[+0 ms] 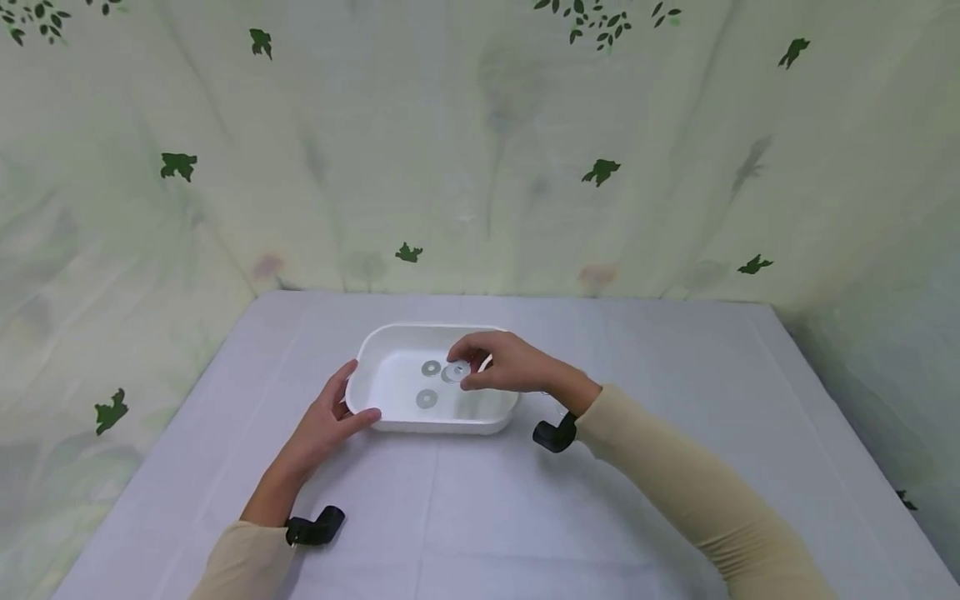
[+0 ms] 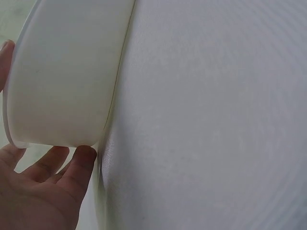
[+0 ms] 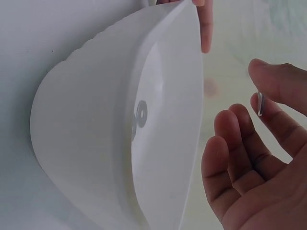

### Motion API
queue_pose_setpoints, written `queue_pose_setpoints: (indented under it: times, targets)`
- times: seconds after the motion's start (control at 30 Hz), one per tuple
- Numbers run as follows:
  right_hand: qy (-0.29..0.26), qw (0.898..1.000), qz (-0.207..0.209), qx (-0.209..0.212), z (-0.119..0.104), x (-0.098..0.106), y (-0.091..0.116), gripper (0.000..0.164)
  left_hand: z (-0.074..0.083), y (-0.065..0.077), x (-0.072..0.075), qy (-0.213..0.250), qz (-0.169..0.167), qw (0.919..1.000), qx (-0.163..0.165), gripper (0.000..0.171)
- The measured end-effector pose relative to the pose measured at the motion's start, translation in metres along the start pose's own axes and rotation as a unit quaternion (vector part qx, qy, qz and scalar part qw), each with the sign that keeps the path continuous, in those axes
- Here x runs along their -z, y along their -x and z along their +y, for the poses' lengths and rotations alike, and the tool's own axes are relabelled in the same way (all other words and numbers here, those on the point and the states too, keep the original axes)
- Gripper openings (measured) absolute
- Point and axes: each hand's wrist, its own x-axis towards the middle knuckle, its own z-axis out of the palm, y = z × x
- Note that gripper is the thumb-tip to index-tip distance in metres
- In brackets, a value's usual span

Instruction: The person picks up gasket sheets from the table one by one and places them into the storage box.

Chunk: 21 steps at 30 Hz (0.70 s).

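Observation:
A white rectangular tray (image 1: 401, 421) with rounded corners stands on the table. My left hand (image 1: 327, 417) grips its left end, thumb at the near rim and the other fingers along the end wall; the left wrist view shows these fingertips (image 2: 85, 152) against the wall. Over the tray's right half, my right hand (image 1: 506, 362) pinches a metal washer (image 3: 260, 104) between thumb and index finger, raised clear of the tray in the right wrist view. Inside lie a small washer (image 1: 431, 367) and a larger washer (image 1: 427, 398). Another grey edge shows just beneath the pinched washer.
White cloth (image 1: 465, 508) covers the table. A small shiny item (image 1: 547, 393) lies beside the tray, mostly hidden by the right wrist. Black wrist cameras sit on both wrists. A leaf-patterned curtain (image 1: 450, 167) hangs behind and at both sides.

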Motion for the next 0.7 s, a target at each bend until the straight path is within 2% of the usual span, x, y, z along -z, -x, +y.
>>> queue_pose_setpoints:
  times: [0.1,0.27,0.47,0.7]
  targets:
    - [0.004,1.0,-0.004,0.001,0.0,-0.002,-0.002,0.044,-0.001,0.001,0.0,0.004,0.003,1.0,0.0,0.099]
    - [0.016,1.0,-0.002,-0.024,0.001,0.004,0.003,0.057,0.0,0.004,-0.002,0.007,0.004,1.0,0.001,0.099]
    - [0.034,0.998,0.03,-0.041,0.012,0.031,0.024,0.041,0.001,0.005,-0.002,-0.005,0.006,1.0,0.004,0.098]
    - [0.084,0.993,0.041,-0.078,0.043,0.056,0.062,0.031,-0.001,0.002,-0.002,-0.001,0.007,1.0,-0.003,0.098]
